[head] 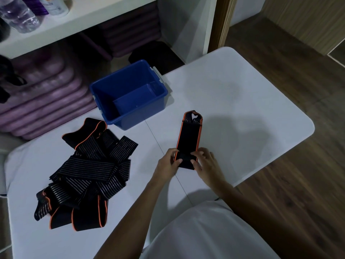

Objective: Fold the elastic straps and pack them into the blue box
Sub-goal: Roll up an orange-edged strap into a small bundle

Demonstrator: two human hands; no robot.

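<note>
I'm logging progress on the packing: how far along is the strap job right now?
Nothing is packed yet: the blue box shows only its bare floor. In hand: the left hand and right hand both grip the near end of one strap lying flat on the table. Left: the tangled pile of straps beside it, unfolded.

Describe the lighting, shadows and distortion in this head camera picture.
Head view: dim overall, the white table brightest; soft shadows fall beyond the left hand and right hand holding the strap; the pile of straps reads dark with stripes still visible; wide-angle bending curves the table edges; the blue box interior is shaded; shelf bottles look slightly blurred.
</note>
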